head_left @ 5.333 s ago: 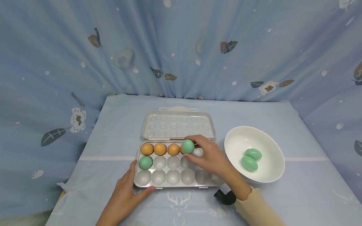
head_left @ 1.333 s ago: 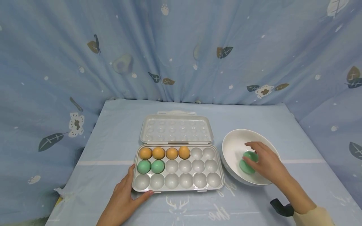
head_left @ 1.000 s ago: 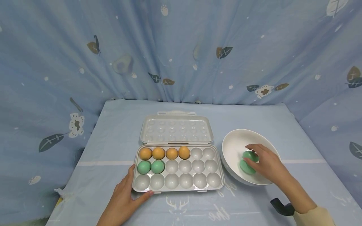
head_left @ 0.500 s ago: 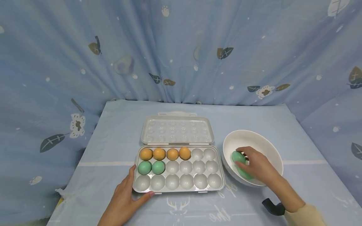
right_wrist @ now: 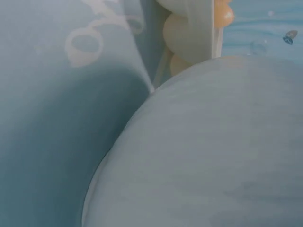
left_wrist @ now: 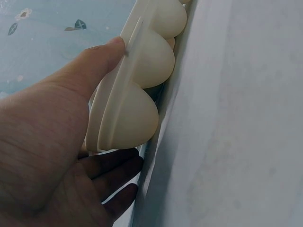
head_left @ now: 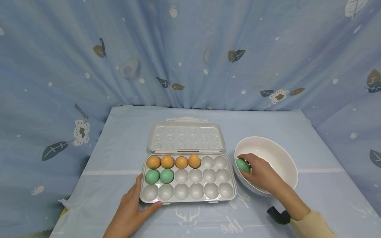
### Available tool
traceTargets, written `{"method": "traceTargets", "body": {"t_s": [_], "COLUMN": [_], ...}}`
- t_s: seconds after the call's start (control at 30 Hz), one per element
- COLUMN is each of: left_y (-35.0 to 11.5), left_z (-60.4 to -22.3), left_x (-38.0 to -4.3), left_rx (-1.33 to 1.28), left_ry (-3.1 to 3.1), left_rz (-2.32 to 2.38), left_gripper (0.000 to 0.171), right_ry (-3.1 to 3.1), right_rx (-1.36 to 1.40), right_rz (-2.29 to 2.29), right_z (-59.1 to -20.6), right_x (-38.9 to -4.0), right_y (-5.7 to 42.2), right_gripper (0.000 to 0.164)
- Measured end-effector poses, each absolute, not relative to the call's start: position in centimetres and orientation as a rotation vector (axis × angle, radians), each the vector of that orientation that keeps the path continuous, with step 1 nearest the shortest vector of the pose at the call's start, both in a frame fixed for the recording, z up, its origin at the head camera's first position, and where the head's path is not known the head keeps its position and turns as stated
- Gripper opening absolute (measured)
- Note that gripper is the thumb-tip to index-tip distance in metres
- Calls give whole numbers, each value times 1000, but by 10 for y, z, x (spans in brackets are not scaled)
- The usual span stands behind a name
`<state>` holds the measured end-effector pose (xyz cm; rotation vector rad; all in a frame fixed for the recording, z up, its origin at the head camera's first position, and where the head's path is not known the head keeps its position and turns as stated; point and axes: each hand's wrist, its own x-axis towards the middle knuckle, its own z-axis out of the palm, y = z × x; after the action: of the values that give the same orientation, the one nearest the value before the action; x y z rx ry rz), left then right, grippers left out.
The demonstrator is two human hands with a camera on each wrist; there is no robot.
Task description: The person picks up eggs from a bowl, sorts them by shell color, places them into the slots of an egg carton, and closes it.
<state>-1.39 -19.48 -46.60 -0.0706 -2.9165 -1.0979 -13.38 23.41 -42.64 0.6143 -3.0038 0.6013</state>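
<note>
My right hand (head_left: 263, 173) pinches a green egg (head_left: 243, 165) between thumb and fingertips, right at the left rim of the white bowl (head_left: 279, 155). The inside of the bowl under the hand is hidden. In the right wrist view the bowl's outer wall (right_wrist: 203, 156) covers the hand and egg. My left hand (head_left: 131, 206) rests at the near left corner of the open egg box (head_left: 188, 198), index finger along its side and thumb on the front edge. In the left wrist view the thumb lies on the rim (left_wrist: 125, 71) and the other fingers extend loosely below.
Several orange eggs (head_left: 167, 162) fill the back row's left end. Two green eggs (head_left: 166, 176) sit at the left of the middle row. The clear lid (head_left: 187, 136) lies folded back behind. A black wrist device (head_left: 279, 215) hangs by my right wrist. A blue curtain (head_left: 190, 53) surrounds the table.
A second green egg was set in the middle row. My right hand then returned to the bowl, took a green egg and moved left to the rim. The left hand stays put.
</note>
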Motion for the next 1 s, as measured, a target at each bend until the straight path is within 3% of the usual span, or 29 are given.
{"method": "traceTargets", "body": {"t_s": [1.0], "left_y": [-194], "left_z": [-465], "left_x": [-14], "left_rx": [-40], "left_ry": [-2937], "left_rz": [-1092], "left_gripper": [116], "right_ry": [-2688], "right_rx": [705], "right_rz": [854], "right_z": [-386], "right_x": [-131], "right_y": [190], "right_gripper": [48]}}
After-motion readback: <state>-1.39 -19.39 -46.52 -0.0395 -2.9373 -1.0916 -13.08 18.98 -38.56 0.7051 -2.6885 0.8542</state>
